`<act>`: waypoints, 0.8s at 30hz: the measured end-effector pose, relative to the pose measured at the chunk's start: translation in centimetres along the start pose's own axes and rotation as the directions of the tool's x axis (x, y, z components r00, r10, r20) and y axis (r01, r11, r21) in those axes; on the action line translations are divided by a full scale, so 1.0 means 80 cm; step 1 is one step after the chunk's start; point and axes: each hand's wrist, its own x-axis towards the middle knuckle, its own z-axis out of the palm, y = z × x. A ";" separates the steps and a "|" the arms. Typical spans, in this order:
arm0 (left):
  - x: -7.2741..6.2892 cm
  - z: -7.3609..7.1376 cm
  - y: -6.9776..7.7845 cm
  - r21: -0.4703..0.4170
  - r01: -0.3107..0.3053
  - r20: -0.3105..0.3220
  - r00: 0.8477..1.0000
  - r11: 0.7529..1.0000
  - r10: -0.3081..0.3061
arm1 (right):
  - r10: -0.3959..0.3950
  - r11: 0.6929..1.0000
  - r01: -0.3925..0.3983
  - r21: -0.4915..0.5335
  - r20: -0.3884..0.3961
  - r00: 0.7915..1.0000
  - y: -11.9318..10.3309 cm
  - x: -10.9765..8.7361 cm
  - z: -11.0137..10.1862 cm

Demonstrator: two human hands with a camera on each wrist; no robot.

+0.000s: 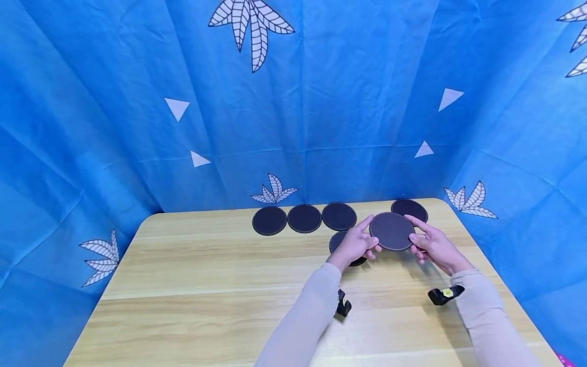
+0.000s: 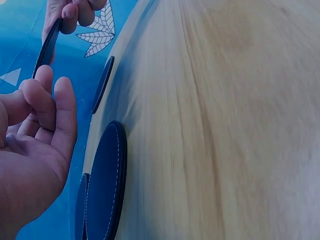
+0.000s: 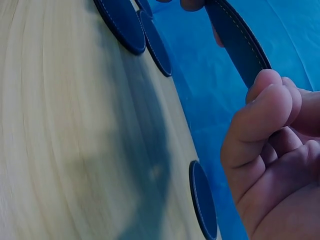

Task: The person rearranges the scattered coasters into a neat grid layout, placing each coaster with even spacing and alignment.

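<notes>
Both hands hold one round black coaster with a stitched rim, raised above the table. My left hand pinches its left edge between thumb and fingers, and my right hand pinches the right edge. In the right wrist view, the coaster is seen nearly edge-on, tilted. Beneath the left hand lies another coaster, partly hidden by that hand. A further coaster rests at the back right, its front partly covered by the held one.
Three more black coasters, a left one, a middle one and a right one, lie in a row along the back edge of the wooden table. A blue patterned curtain hangs behind. Black wrist cameras sit on both forearms.
</notes>
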 end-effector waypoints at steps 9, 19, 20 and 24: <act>-0.008 -0.017 0.004 0.059 -0.015 -0.024 1.000 0.998 0.017 | -0.015 0.998 0.013 -0.064 -0.026 1.000 -0.004 0.012 0.023; -0.016 -0.038 0.007 0.070 -0.026 -0.022 0.999 0.997 0.027 | -0.004 0.982 -0.006 -0.188 -0.056 0.998 -0.005 0.028 0.044; -0.017 -0.039 0.008 0.066 -0.025 -0.020 0.999 0.997 0.026 | -0.004 0.981 -0.007 -0.193 -0.057 0.998 -0.004 0.030 0.046; -0.020 -0.045 0.009 0.063 -0.022 -0.020 1.000 0.998 0.023 | 0.000 0.981 -0.010 -0.196 -0.054 0.999 -0.003 0.034 0.051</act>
